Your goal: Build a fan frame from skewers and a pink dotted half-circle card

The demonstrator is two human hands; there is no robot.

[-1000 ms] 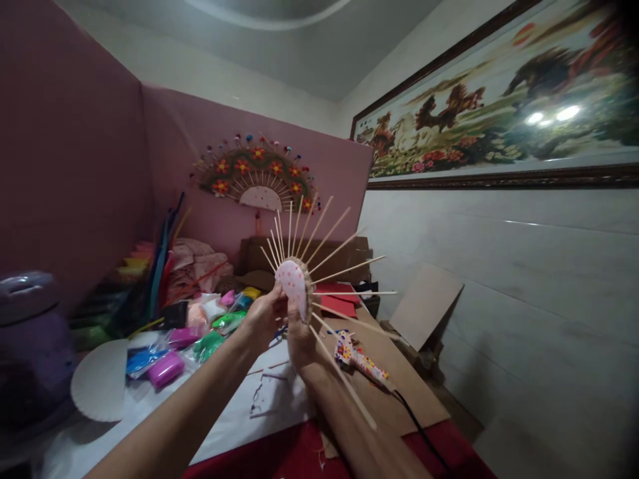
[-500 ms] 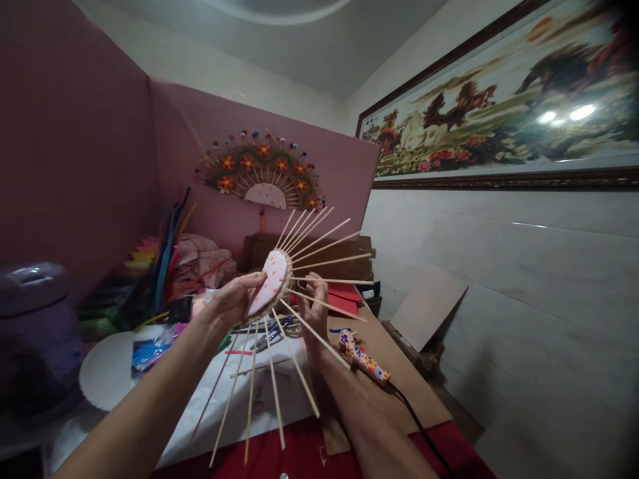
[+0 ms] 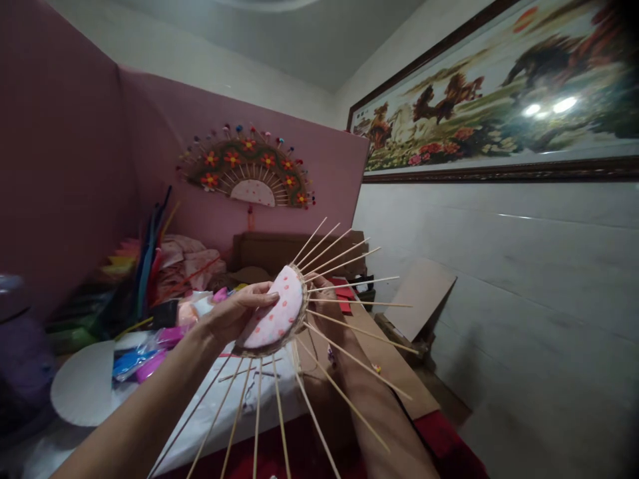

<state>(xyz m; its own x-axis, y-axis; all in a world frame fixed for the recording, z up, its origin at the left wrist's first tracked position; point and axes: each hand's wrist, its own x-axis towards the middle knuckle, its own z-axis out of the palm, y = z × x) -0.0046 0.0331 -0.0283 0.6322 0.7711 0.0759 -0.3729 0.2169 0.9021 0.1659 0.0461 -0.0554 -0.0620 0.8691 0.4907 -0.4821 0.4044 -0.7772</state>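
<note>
I hold a half-round fan piece (image 3: 277,316) up in front of me; it is pink with red dots, edged with twine, and several thin wooden sticks (image 3: 349,303) fan out from its rim. My left hand (image 3: 232,316) grips its flat left edge, thumb on top. My right hand (image 3: 327,299) is behind the piece among the sticks, with its fingers curled at the rim; most of it is hidden. The fan's pink face is tilted up toward me.
A finished flower-decorated fan (image 3: 247,169) hangs on the pink partition. On the table lie a white paper plate (image 3: 82,392), coloured clay packets (image 3: 144,356), scissors and a brown board (image 3: 394,372). A framed horse picture (image 3: 499,100) hangs on the right wall.
The fan piece has turned from edge-on to face-up and tilted, its sticks now sweeping down toward me. My right hand has slipped behind it. The glue gun on the board is now hidden.
</note>
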